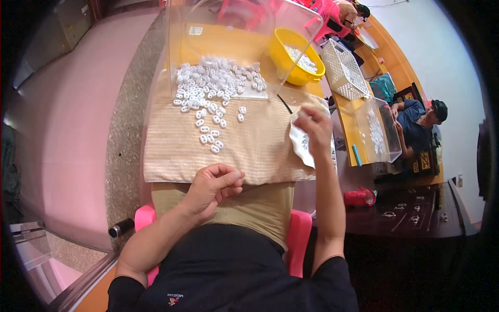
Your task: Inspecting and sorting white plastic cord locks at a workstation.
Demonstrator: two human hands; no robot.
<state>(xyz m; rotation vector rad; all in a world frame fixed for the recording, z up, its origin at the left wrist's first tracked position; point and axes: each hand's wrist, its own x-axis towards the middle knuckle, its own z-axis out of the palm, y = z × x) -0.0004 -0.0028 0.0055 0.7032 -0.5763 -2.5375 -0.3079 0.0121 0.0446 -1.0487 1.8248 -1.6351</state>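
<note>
Low over the near edge of the beige towel, my left hand [215,188] is closed, thumb against curled forefinger; anything in that pinch is too small to make out. My right hand [315,126] is above a white dish [300,144] at the towel's right side. Its fingers are curled together and slightly blurred, so what they hold cannot be seen. Small dark bits lie in the dish. White oval plastic pieces with two holes [214,148] are scattered on the towel [260,151], trailing back to a large heap [213,75].
A clear plastic box [228,44] lies behind and around the heap. Farther right are a yellow basin [283,65] of white pieces, a white perforated basket [343,70] and a black strip [284,103]. A person [418,122] sits at the right by another clear box [400,138].
</note>
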